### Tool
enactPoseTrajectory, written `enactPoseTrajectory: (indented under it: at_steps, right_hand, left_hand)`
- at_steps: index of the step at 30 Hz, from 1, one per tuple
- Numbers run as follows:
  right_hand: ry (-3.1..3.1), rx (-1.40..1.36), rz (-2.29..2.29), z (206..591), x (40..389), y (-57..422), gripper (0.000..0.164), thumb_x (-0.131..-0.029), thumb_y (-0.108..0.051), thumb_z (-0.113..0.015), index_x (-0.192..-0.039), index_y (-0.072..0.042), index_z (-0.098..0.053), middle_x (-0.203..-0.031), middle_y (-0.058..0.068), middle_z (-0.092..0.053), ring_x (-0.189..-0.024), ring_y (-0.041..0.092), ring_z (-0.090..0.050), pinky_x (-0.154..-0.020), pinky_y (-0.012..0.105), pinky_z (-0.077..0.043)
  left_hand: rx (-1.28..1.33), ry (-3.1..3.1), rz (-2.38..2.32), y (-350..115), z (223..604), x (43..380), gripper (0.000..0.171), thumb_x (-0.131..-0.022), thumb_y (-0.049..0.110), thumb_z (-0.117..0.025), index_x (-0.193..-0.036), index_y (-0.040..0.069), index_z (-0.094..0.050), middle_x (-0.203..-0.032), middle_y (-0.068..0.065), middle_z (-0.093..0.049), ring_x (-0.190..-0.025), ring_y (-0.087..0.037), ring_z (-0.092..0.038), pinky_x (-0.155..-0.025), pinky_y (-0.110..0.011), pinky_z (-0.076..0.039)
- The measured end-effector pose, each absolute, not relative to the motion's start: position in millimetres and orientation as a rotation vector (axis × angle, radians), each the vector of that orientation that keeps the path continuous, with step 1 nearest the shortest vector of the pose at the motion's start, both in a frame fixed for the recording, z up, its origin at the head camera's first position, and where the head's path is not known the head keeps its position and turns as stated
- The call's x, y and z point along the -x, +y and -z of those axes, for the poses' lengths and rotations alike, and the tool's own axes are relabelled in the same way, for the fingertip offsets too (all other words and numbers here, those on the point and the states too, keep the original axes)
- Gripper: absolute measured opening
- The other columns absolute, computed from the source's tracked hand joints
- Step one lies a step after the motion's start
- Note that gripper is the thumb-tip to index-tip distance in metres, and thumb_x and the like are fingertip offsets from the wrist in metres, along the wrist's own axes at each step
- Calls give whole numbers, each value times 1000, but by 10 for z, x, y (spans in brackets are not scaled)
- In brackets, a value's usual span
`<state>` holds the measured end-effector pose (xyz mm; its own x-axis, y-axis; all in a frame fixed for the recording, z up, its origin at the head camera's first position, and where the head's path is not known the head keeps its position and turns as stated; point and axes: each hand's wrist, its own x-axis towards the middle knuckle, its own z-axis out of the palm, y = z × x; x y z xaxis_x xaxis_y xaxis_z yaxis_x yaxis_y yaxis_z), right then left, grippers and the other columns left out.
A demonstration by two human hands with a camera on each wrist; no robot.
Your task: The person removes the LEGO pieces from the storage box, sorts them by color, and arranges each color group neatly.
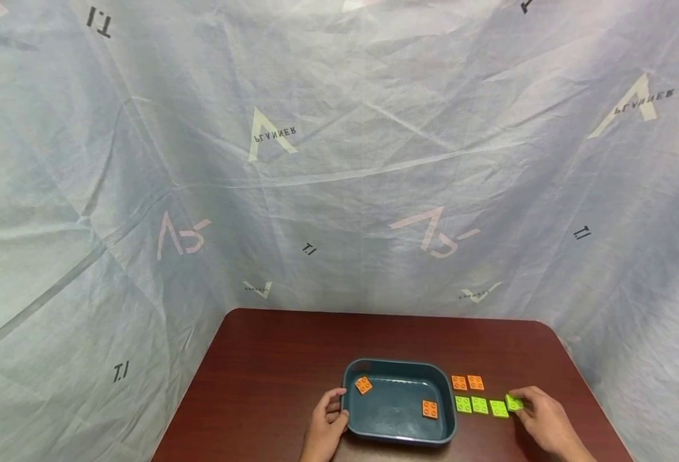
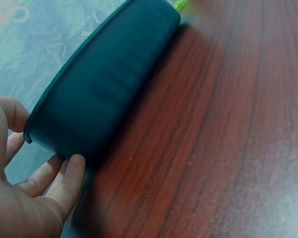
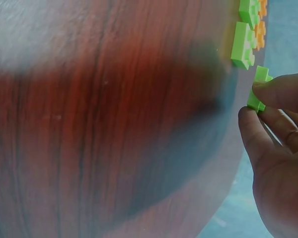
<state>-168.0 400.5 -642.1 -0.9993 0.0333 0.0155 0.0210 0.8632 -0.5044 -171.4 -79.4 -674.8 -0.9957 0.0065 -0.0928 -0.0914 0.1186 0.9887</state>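
Observation:
A dark teal tray (image 1: 382,438) stands on the table, with an orange toy brick (image 1: 364,385) near its upper left corner and another orange brick (image 1: 429,409) at its right side. My left hand (image 1: 323,427) holds the tray's left end; in the left wrist view one finger bends at the rim and others touch lower on the wall. To the right, my right hand (image 1: 547,423) pinches a lime green brick (image 3: 259,89) between thumb and fingers. That brick is at the right end of a row of green bricks (image 1: 480,405).
Two orange bricks (image 1: 468,382) lie side by side behind the green row, close to the tray's right wall. The dark red wooden table (image 1: 270,359) has rounded far corners. A pale printed cloth (image 1: 339,160) hangs around its back and sides.

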Motion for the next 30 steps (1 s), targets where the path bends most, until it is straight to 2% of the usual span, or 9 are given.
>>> enactPoseTrajectory:
  at_steps: [5, 19, 30]
  right_hand:
    - [-3040, 54, -817, 6459, 1683, 4045, 32, -80, 2, -73, -111, -7, -70, -112, 13, -66, -99, 34, -66, -74, 42, -57]
    - [-3081, 117, -853, 6497, 1683, 4072, 29, -81, 0, -73, -110, -6, -70, -112, 16, -65, -95, 32, -68, -71, 40, -57]
    - [-3100, 151, -877, 6520, 1662, 4100, 31, -81, -3, -74, -112, -4, -69, -112, 17, -65, -95, 33, -68, -71, 39, -58]
  left_hand:
    - [117, 2311, -2013, -795, 6765, 1709, 41, -88, 11, -68, -129, 18, -62, -106, -15, -69, -81, -17, -69, -61, -27, -54]
    - [113, 2332, -1979, -789, 6728, 1728, 41, -91, 12, -65, -131, 18, -60, -107, -15, -70, -85, -22, -70, -62, -28, -53]
    - [92, 2335, -1984, -791, 6745, 1717, 42, -91, 11, -65, -132, 15, -59, -107, -16, -69, -83, -20, -70, -61, -27, -53]
